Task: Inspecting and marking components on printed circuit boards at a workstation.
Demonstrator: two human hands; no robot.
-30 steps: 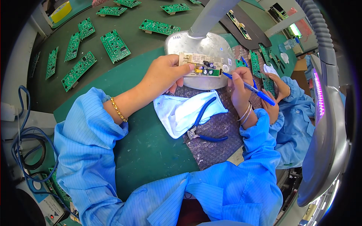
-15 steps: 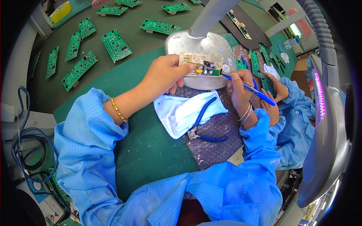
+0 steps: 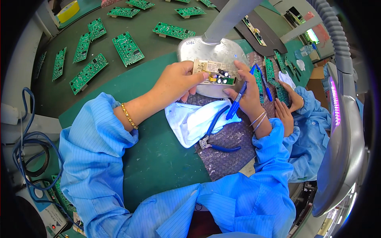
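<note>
Silver lamp base [image 3: 216, 49], circuit board [image 3: 214, 68] above it, left hand [image 3: 178, 80] pinching its left end. Board's likely light, stiff, fragile: hold by edges. Right hand [image 3: 250, 96] grips blue pen [image 3: 235, 107] near board's right end; contact unclear.

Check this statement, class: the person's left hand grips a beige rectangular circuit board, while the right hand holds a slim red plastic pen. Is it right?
Not quite: the pen's colour is wrong. The head view shows the right hand holding a slim blue plastic pen. The left hand does grip a beige rectangular circuit board, as stated.
</note>
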